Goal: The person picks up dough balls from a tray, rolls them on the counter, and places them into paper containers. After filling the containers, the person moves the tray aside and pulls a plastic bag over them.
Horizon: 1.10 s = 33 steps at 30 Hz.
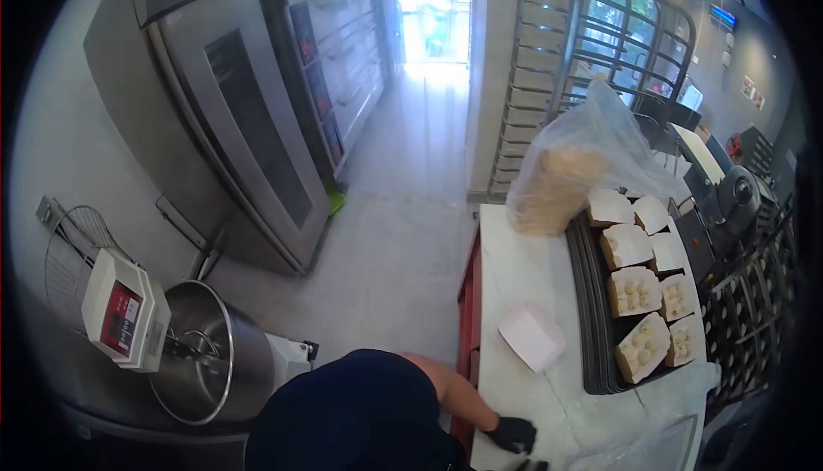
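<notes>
My left hand [512, 434], in a black glove, is low over the white marble table [506, 385] near the bottom edge. Its fingers look curled together, and what lies beneath them is hidden. Only a dark sliver of my right hand [533, 466] shows at the frame's bottom. Farther up the table lies a pale pink-white paper tray [531, 338], apart from both hands. To its right, a stack of black baking trays [591, 334] bears several brown paper-sided blocks [635, 291] with white tops, some dotted with small round pale pieces.
A clear plastic bag [570, 171] of stacked brown pieces stands at the table's far end. Clear plastic [660, 450] lies at the near right corner. A metal rack [531, 68] rises behind. To the left stand a mixer bowl [201, 351] and a steel cabinet [236, 120].
</notes>
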Available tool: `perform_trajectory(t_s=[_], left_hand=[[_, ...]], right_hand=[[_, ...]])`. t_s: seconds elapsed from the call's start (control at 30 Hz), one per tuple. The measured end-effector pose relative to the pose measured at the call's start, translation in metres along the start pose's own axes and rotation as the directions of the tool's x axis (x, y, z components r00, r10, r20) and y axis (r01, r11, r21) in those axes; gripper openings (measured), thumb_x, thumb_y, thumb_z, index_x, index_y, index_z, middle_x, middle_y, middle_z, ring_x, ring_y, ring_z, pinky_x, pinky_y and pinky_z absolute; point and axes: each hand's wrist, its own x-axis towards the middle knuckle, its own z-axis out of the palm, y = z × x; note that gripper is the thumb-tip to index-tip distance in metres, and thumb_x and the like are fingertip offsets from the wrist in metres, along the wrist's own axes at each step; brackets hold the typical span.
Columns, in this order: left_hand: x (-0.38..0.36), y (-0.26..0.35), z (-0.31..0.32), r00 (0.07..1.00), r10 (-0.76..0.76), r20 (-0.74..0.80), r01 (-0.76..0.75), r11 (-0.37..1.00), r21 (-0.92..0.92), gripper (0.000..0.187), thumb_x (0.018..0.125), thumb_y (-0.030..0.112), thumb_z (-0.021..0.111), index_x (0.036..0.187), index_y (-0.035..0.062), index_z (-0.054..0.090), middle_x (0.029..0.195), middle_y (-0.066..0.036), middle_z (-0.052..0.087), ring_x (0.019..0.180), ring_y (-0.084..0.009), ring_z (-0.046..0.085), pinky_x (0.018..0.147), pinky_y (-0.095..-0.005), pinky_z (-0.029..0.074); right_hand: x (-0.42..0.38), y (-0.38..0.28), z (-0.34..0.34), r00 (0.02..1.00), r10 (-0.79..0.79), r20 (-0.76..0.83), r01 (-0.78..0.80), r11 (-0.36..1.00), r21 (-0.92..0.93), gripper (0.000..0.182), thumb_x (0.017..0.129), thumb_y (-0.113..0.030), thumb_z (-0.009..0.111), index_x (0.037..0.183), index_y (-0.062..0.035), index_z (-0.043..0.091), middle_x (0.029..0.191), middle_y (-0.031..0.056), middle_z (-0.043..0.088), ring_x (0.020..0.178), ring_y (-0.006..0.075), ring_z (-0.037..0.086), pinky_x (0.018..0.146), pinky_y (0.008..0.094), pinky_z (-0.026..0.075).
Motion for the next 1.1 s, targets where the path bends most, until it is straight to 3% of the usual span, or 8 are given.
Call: perform_trajectory(t_s=[0.2, 0.23, 0.27, 0.33, 0.47, 0.53, 0.73, 1.1], left_hand=[[-0.036, -0.024, -0.061, 0.961, -0.178, 0.214, 0.19, 0.981, -0.038, 0.015, 0.09, 0.024, 0.064, 0.094, 0.0092, 0.067, 0.095, -0.012, 0.066, 0.092, -0.0324, 0.061, 0.081, -0.0445, 0.049], [-0.004, -0.026, -0.061, 0.791, -0.376, 0.482, 0.21, 0.908, 0.363, 0.02, 0.086, 0.02, 0.067, 0.102, 0.0103, 0.068, 0.102, -0.012, 0.067, 0.099, -0.0329, 0.061, 0.086, -0.045, 0.048], [0.009, -0.005, -0.038, 0.774, -0.317, 0.549, 0.186, 0.941, 0.282, 0.02, 0.086, 0.02, 0.067, 0.102, 0.0103, 0.068, 0.102, -0.012, 0.067, 0.099, -0.0329, 0.061, 0.086, -0.045, 0.048], [0.028, 0.027, -0.031, 0.953, -0.224, 0.206, 0.193, 0.968, 0.16, 0.029, 0.083, 0.018, 0.066, 0.111, 0.0107, 0.068, 0.11, -0.013, 0.066, 0.109, -0.0323, 0.06, 0.093, -0.0452, 0.047], [-0.044, 0.056, -0.059, 0.949, -0.059, 0.311, 0.05, 0.998, 0.038, 0.034, 0.085, 0.006, 0.062, 0.119, 0.0096, 0.065, 0.125, -0.012, 0.062, 0.12, -0.0276, 0.058, 0.102, -0.0424, 0.045], [-0.047, 0.087, -0.087, 0.723, -0.659, 0.206, 0.684, 0.724, -0.085, 0.036, 0.087, 0.003, 0.065, 0.122, 0.0078, 0.064, 0.128, -0.012, 0.061, 0.117, -0.0249, 0.06, 0.099, -0.0361, 0.048], [0.042, 0.103, -0.14, 0.758, -0.616, -0.214, 0.613, 0.785, -0.09, 0.051, 0.085, 0.0, 0.07, 0.134, 0.0029, 0.056, 0.138, -0.012, 0.057, 0.123, -0.0217, 0.058, 0.104, -0.0349, 0.046], [0.242, -0.096, -0.412, 0.871, -0.415, -0.262, 0.453, 0.885, 0.106, 0.041, 0.085, 0.0, 0.071, 0.125, 0.0054, 0.063, 0.123, -0.01, 0.067, 0.111, -0.018, 0.065, 0.098, -0.0321, 0.051]], right_hand=[[-0.066, 0.041, -0.019, 0.996, -0.075, 0.037, 0.079, 0.987, -0.137, 0.056, 0.087, -0.01, 0.074, 0.135, 0.0047, 0.05, 0.13, 0.0206, 0.059, 0.115, 0.0285, 0.061, 0.096, 0.039, 0.051], [-0.065, 0.044, 0.005, 0.867, 0.488, 0.1, -0.492, 0.81, 0.319, 0.05, 0.087, -0.015, 0.075, 0.128, 0.0041, 0.054, 0.136, 0.018, 0.056, 0.122, 0.0298, 0.056, 0.105, 0.0421, 0.045], [-0.021, 0.004, -0.003, 0.874, 0.484, 0.039, -0.477, 0.843, 0.249, 0.04, 0.085, -0.009, 0.075, 0.121, 0.0035, 0.061, 0.122, 0.0203, 0.063, 0.113, 0.0309, 0.061, 0.098, 0.0395, 0.05], [0.008, -0.025, -0.006, 0.913, 0.341, 0.225, -0.384, 0.903, 0.19, 0.037, 0.086, -0.01, 0.075, 0.118, 0.0026, 0.062, 0.128, 0.0171, 0.061, 0.115, 0.0294, 0.059, 0.103, 0.0409, 0.047], [-0.057, -0.045, -0.055, 0.962, 0.071, 0.263, -0.117, 0.979, 0.165, 0.041, 0.084, -0.007, 0.076, 0.122, 0.0007, 0.061, 0.124, 0.0156, 0.063, 0.115, 0.0272, 0.06, 0.101, 0.0363, 0.048], [-0.084, -0.029, -0.072, 0.878, 0.433, 0.203, -0.477, 0.82, 0.315, 0.041, 0.085, -0.005, 0.075, 0.123, 0.0013, 0.061, 0.125, 0.0147, 0.063, 0.117, 0.0252, 0.06, 0.103, 0.0361, 0.046], [0.008, -0.052, -0.089, 0.712, 0.7, 0.059, -0.599, 0.56, 0.572, 0.036, 0.086, -0.001, 0.073, 0.121, 0.0003, 0.063, 0.121, 0.0093, 0.066, 0.11, 0.0186, 0.061, 0.092, 0.0322, 0.051], [0.354, -0.188, 0.005, 0.995, -0.103, -0.009, 0.096, 0.88, 0.466, 0.041, 0.08, -0.004, 0.079, 0.119, -0.0034, 0.065, 0.114, 0.0132, 0.069, 0.105, 0.024, 0.066, 0.091, 0.0331, 0.051]])
